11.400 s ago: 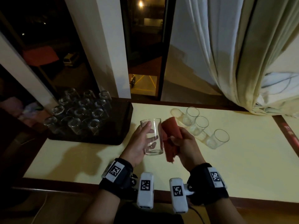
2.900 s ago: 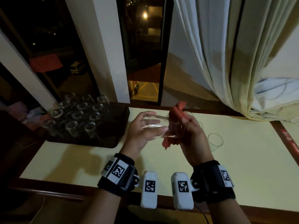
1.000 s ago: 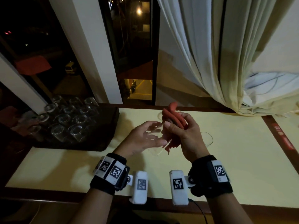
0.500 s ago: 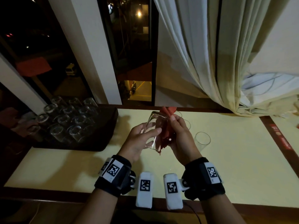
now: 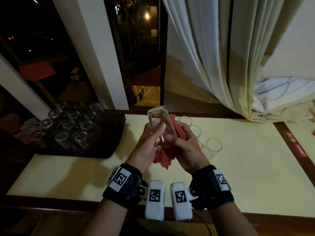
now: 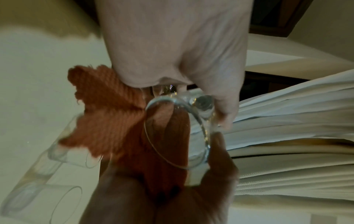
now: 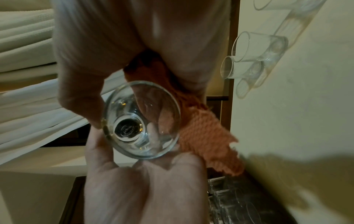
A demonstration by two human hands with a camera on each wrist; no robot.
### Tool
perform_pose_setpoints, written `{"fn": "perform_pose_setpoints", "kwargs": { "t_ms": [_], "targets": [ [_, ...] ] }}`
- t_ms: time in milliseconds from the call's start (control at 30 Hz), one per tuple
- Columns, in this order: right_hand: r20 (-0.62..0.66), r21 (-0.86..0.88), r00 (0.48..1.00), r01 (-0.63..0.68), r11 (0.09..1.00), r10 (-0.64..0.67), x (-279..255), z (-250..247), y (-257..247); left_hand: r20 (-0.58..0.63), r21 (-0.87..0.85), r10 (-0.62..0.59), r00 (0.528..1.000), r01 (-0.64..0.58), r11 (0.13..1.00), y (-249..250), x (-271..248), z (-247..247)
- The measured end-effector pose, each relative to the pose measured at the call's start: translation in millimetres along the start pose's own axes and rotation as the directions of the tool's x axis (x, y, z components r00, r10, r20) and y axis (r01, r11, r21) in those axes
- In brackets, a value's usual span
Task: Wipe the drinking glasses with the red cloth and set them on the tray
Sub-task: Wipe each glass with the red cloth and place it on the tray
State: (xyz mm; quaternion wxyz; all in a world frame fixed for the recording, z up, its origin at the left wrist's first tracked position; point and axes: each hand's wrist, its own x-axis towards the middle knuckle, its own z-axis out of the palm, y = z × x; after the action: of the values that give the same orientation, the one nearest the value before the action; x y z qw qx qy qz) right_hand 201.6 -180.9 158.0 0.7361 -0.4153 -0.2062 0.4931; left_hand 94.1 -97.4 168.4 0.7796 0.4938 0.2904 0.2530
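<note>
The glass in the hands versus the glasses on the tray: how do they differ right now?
The held glass is off the table, gripped by the left hand and the right hand; the tray glasses stand on the black tray. The held glass touches the red cloth; the tray glasses do not. All are clear and base-up.

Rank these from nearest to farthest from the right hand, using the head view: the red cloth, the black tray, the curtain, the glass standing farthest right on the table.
1. Red cloth: held in the right hand itself.
2. Rightmost glass: on the table just right of the hand.
3. Black tray: across the table, to the left.
4. Curtain: hanging behind the table, up and right.
</note>
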Motion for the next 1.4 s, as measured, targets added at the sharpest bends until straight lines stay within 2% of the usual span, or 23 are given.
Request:
{"fn": "perform_pose_setpoints", "kwargs": {
  "t_ms": [133, 200, 300, 367, 533, 833, 1033, 1133, 1200, 1267, 1333, 1400],
  "targets": [
    [0.074, 0.015, 0.997, -0.001, 1.0, 0.0, -5.3, -7.4, -3.9, -0.015, -0.04, 0.075, 0.997, -0.076, 0.996, 7.6, 2.5, -22.4],
    [0.126, -0.009, 0.992, -0.031, 0.999, 0.032, -7.1, -12.2, -8.2, 0.079, 0.009, 0.074, 0.994, -0.075, 0.997, 16.6, 2.6, -33.5],
    [0.173, -0.09, 0.981, -0.071, 0.993, 0.085, -6.6, -15.0, -13.7, 0.265, 0.129, -0.013, 0.964, -0.022, 0.991, 27.1, 0.7, -43.4],
    [0.176, -0.126, 0.978, -0.095, 0.987, 0.117, -4.9, -16.2, -14.2, 0.3, 0.157, -0.032, 0.954, -0.017, 0.987, 29.2, -0.9, -45.3],
    [0.122, -0.186, 0.978, -0.147, 0.971, 0.172, -3.3, -18.2, -11.6, 0.189, 0.193, 0.033, 0.981, -0.07, 0.979, 22.5, -3.6, -47.1],
    [-0.017, -0.127, 0.978, -0.209, 0.97, 0.209, -0.4, -9.1, -13.2, 0.047, 0.163, 0.04, 0.998, -0.047, 0.985, 14.5, -2.1, -43.8],
    [-0.211, -0.353, 0.953, -0.282, 0.892, 0.218, -2.0, -12.1, -12.9, -0.106, 0.178, 0.096, 0.99, -0.076, 0.981, 11.5, 0.3, -43.5],
    [-0.314, -0.25, 0.938, -0.229, 0.941, 0.144, -9.7, -17.5, -18.7, -0.21, 0.115, 0.131, 0.969, -0.109, 0.987, 10.2, 1.7, -48.4],
    [-0.302, -0.133, 0.95, -0.119, 0.984, 0.074, -12.1, -16.1, -23.2, -0.243, 0.09, 0.133, 0.961, -0.114, 0.989, 9.8, 3.0, -51.8],
    [-0.242, -0.09, 0.97, -0.057, 0.994, 0.034, -13.5, -7.0, -27.1, -0.251, 0.085, 0.13, 0.959, -0.112, 0.99, 7.9, 4.2, -50.7],
    [-0.173, -0.141, 0.984, -0.06, 0.988, 0.035, -12.0, -0.1, -26.6, -0.25, 0.07, 0.122, 0.961, -0.108, 0.992, 5.4, 5.6, -47.2],
    [-0.167, -0.261, 0.986, -0.062, 0.963, 0.018, -9.2, 4.1, -23.5, -0.25, 0.051, 0.129, 0.96, -0.12, 0.992, 5.1, 5.5, -43.5]
  ]
}}
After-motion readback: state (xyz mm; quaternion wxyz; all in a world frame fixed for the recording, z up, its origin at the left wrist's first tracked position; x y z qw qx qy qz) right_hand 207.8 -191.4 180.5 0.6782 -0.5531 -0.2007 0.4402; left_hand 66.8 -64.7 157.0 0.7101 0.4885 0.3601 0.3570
